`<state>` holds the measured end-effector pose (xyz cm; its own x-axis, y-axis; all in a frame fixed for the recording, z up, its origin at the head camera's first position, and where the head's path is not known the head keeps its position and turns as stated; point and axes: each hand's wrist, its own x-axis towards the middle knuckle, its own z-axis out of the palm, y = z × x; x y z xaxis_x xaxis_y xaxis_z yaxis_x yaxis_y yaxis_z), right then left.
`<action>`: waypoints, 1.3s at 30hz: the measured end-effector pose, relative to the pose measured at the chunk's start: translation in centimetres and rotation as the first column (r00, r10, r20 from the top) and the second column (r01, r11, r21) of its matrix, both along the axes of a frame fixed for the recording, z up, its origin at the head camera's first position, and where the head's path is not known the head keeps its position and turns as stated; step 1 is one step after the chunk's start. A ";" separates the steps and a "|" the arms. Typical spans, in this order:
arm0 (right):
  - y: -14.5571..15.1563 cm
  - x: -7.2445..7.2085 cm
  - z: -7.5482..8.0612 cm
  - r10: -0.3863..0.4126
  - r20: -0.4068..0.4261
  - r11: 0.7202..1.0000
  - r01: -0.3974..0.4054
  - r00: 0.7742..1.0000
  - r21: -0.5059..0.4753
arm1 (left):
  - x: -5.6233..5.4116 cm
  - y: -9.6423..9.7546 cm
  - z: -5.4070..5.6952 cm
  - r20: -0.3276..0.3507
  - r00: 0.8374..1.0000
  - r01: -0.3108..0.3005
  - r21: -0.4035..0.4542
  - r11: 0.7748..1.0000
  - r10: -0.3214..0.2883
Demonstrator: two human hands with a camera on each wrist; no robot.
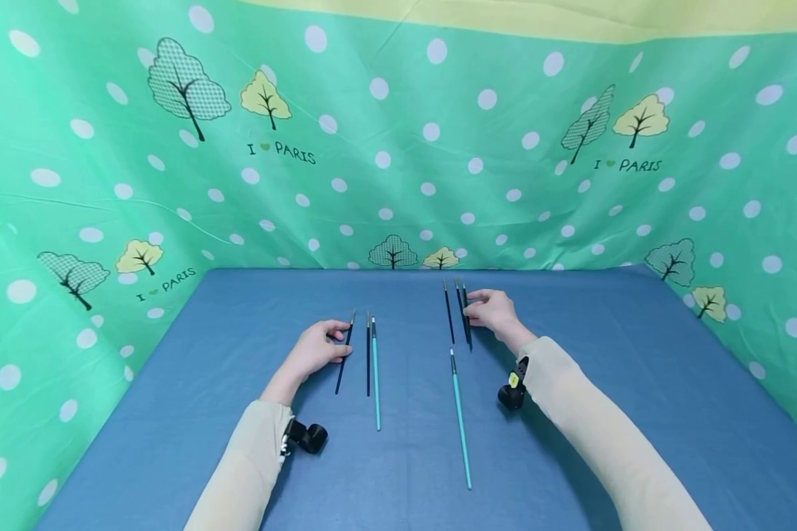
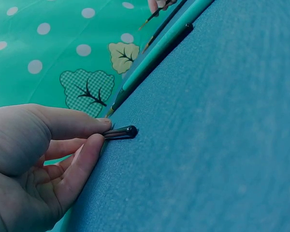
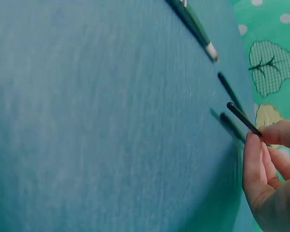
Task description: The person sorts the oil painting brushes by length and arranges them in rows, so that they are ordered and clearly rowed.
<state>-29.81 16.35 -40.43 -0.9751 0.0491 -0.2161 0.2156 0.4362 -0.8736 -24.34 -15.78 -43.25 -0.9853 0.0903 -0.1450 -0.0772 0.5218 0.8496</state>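
Observation:
On the left, my left hand (image 1: 314,348) pinches a thin black paintbrush (image 1: 341,376) between thumb and fingers, bristles pointing away. In the left wrist view its rounded handle end (image 2: 130,131) sticks out from the fingertips, close over the cloth. Just right of it lie another black paintbrush (image 1: 368,361) and a turquoise paintbrush (image 1: 376,383), side by side. Farther back, my right hand (image 1: 496,313) pinches a black paintbrush (image 3: 242,117), raised a little at its handle end in the right wrist view. Two more black paintbrushes lie beside it, the outer one (image 1: 449,313) slightly apart.
A second turquoise paintbrush (image 1: 461,428) lies in front of the right-hand group, white tip pointing away. Blue cloth (image 1: 412,472) covers the table. A green dotted curtain (image 1: 398,192) rises along its back and sides. Small black cameras (image 1: 510,396) sit on both wrists.

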 end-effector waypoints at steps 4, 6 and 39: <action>0.5 -0.4 -0.3 0.003 0.003 1.000 -0.003 1.000 0.013 | 0.1 0.0 0.2 -0.006 1.000 -0.005 0.004 1.000 0.005; 0.7 -0.4 -0.4 0.000 0.007 1.000 0.000 1.000 0.024 | 0.2 0.0 0.2 -0.006 1.000 -0.004 0.010 1.000 0.004; 1.1 -1.1 -1.0 -0.002 -0.094 0.953 0.030 0.996 0.301 | -0.1 0.0 0.1 0.009 1.000 -0.021 0.019 1.000 0.021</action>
